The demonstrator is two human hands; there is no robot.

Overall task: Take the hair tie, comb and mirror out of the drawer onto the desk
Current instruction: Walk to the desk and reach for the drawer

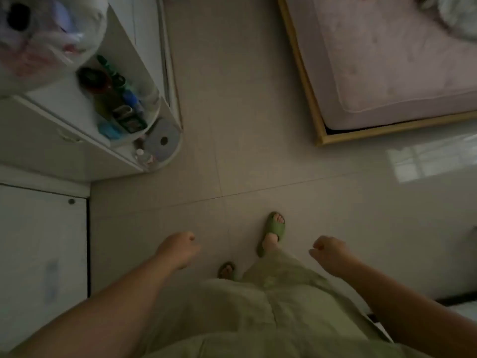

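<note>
I look straight down at a tiled floor in dim light. My left hand [179, 248] hangs in front of me as a loose fist with nothing in it. My right hand [329, 250] is likewise curled shut and holds nothing. Both are over bare floor, far from any furniture. No hair tie, comb or mirror shows, and no open drawer is in sight. A white desk or cabinet top [38, 241] lies at the left edge, below and left of my left hand.
A white rounded shelf unit [165, 109] with bottles and small boxes stands at upper left, a plastic bag [44, 34] on top. A bed with a wooden frame [320, 120] fills the upper right. My feet in green slippers [273, 229] stand on the floor tiles.
</note>
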